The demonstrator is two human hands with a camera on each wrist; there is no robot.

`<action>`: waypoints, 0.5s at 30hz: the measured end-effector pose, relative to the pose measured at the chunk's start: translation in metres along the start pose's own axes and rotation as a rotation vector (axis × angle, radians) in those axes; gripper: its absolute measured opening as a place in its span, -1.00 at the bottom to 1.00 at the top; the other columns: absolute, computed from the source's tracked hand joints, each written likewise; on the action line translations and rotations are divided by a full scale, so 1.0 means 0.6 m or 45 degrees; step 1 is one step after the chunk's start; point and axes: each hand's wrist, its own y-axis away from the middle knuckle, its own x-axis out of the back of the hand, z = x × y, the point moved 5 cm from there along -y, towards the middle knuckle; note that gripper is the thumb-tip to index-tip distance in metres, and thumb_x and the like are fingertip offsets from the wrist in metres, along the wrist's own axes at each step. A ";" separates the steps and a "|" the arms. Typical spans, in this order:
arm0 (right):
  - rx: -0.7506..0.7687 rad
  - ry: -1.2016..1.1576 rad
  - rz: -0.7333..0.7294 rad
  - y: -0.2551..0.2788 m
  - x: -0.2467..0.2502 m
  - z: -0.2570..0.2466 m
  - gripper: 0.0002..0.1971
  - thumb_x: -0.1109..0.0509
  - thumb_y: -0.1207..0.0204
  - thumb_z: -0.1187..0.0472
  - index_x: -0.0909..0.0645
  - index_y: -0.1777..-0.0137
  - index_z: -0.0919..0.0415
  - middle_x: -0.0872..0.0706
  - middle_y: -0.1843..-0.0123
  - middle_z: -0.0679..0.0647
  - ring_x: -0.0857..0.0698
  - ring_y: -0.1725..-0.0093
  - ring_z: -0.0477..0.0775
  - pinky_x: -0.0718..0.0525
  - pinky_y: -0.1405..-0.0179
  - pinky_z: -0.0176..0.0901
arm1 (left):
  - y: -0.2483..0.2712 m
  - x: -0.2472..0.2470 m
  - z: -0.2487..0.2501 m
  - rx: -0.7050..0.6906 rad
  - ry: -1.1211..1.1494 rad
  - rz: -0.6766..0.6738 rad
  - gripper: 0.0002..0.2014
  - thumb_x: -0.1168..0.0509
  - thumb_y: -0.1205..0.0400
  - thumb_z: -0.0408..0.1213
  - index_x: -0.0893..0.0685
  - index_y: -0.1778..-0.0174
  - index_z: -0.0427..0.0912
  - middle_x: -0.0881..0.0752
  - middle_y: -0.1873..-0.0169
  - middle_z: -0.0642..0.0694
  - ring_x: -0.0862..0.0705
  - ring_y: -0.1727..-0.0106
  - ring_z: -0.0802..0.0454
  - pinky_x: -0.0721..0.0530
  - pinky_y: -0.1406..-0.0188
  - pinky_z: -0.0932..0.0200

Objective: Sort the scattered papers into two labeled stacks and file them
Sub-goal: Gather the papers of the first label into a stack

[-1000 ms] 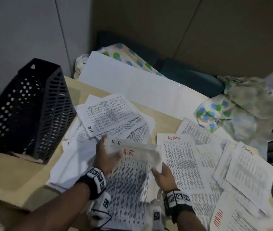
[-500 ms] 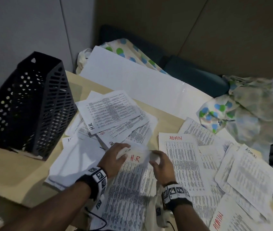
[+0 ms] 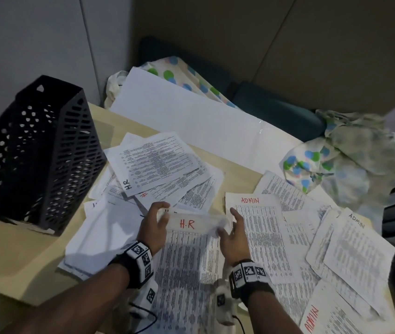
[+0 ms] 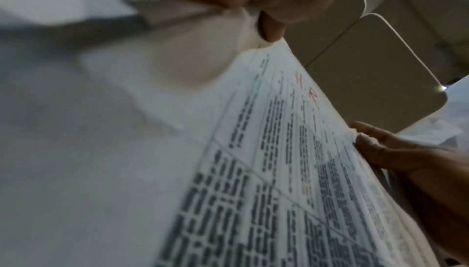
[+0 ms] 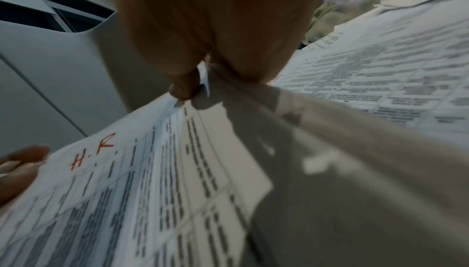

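A stack of printed sheets marked H.R in red lies in front of me on the wooden table. My left hand pinches its top left corner and my right hand pinches its top right corner. The left wrist view shows my left hand pinching the H.R sheet, with the right hand's fingers at the far edge. The right wrist view shows a fingertip of the right hand on the H.R sheet's edge. More H.R sheets lie fanned behind. ADMIN sheets lie to the right.
A black perforated file holder stands at the left of the table. A long white board lies along the back edge. Spotted cloth is bunched at the back right. More ADMIN sheets cover the right side.
The H.R sheet that was raised and curled has come down flat on the stack. Both hands now sit at its top corners, the right hand further up than before.
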 end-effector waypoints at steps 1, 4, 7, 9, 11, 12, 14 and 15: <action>0.011 -0.004 0.052 0.000 0.004 0.001 -0.49 -0.33 -0.59 0.31 -0.30 -0.38 -0.22 -0.64 -0.13 -0.11 -0.69 -0.12 0.14 -0.66 -0.19 0.17 | 0.000 -0.002 -0.004 0.003 -0.001 0.006 -0.84 -0.22 -0.68 -0.27 -0.46 0.06 0.14 -0.70 0.22 -0.04 -0.70 0.27 0.03 -0.64 0.48 0.32; 0.022 0.129 0.093 0.004 0.001 0.010 -0.66 -0.31 -0.62 0.15 -0.41 -0.34 -0.16 -0.71 -0.18 0.03 -0.70 0.04 0.01 -0.67 -0.08 0.02 | 0.008 -0.008 -0.017 -0.043 -0.066 0.031 -0.72 -0.39 -0.56 -0.34 -0.48 0.16 0.14 -0.64 -0.02 -0.03 -0.67 -0.04 -0.03 -0.74 0.11 0.13; 0.053 0.190 -0.074 0.010 -0.015 0.028 -0.43 -0.45 -0.50 0.08 -0.31 -0.45 -0.19 -0.54 -0.46 0.03 -0.62 -0.18 0.11 -0.62 -0.25 0.13 | 0.013 -0.006 -0.023 -0.034 -0.104 -0.006 -0.77 -0.37 -0.58 -0.37 -0.54 -0.03 0.03 -0.63 -0.08 -0.07 -0.66 -0.08 -0.06 -0.68 0.24 0.36; 0.165 0.306 -0.138 0.008 -0.017 0.027 -0.33 -0.44 -0.49 0.24 -0.25 -0.56 -0.03 -0.40 -0.50 -0.11 -0.44 -0.39 -0.05 -0.44 -0.41 -0.05 | 0.009 -0.005 -0.019 -0.038 -0.155 -0.053 -0.67 -0.33 -0.61 -0.33 -0.53 -0.25 0.07 -0.66 -0.10 -0.05 -0.65 -0.10 -0.01 -0.64 0.12 0.34; 0.218 0.396 -0.130 0.003 -0.013 0.018 -0.42 -0.39 -0.52 0.30 -0.32 -0.49 -0.05 -0.46 -0.43 -0.14 -0.47 -0.40 -0.05 -0.47 -0.42 -0.07 | 0.001 -0.003 -0.009 -0.113 -0.190 -0.072 -0.74 -0.33 -0.61 -0.30 -0.59 -0.15 0.13 -0.69 -0.09 -0.02 -0.66 -0.07 0.02 -0.61 0.16 0.48; 0.213 0.391 -0.117 0.000 -0.011 0.015 -0.47 -0.38 -0.53 0.30 -0.36 -0.41 -0.14 -0.52 -0.40 -0.11 -0.54 -0.36 -0.01 -0.54 -0.39 0.00 | -0.004 -0.003 -0.005 -0.143 -0.205 -0.071 -0.79 -0.35 -0.60 -0.29 -0.62 -0.05 0.13 -0.71 -0.06 -0.03 -0.68 -0.03 0.01 -0.61 0.23 0.52; 0.168 0.343 -0.080 -0.005 -0.004 0.008 -0.52 -0.39 -0.53 0.27 -0.37 -0.26 -0.31 -0.61 -0.33 -0.03 -0.65 -0.15 0.05 -0.66 -0.24 0.09 | -0.011 -0.002 -0.002 -0.167 -0.256 -0.071 -0.83 -0.39 -0.57 -0.25 -0.60 0.14 0.17 -0.72 0.06 -0.06 -0.70 0.05 0.00 -0.66 0.29 0.39; 0.146 0.299 -0.049 -0.007 0.000 0.009 -0.51 -0.42 -0.52 0.23 -0.36 -0.24 -0.35 -0.65 -0.29 0.03 -0.67 -0.05 0.07 -0.69 -0.17 0.09 | -0.011 -0.002 -0.001 -0.170 -0.282 -0.076 -0.80 -0.41 -0.55 -0.25 -0.58 0.20 0.18 -0.71 0.11 -0.05 -0.70 0.07 0.00 -0.66 0.28 0.32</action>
